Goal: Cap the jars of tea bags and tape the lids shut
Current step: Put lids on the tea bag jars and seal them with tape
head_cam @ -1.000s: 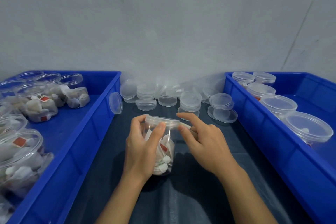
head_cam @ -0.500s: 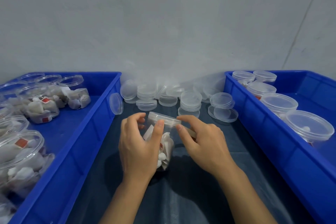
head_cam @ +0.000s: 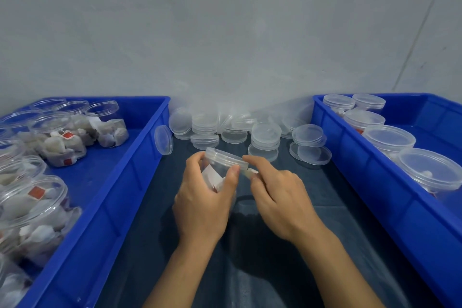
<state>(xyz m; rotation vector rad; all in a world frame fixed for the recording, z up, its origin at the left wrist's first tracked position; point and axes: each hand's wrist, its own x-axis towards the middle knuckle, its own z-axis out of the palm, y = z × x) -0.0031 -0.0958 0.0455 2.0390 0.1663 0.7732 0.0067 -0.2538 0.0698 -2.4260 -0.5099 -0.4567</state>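
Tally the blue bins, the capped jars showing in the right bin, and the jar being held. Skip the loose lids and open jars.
Blue bins: 2
Capped jars visible in the right bin: 5
Held jar: 1
Total: 8

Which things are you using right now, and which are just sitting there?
In use: capped jar, left hand gripping it, right hand pinching tape at the lid.

Sitting there: spare lids, open jars in left bin, capped jars in right bin.
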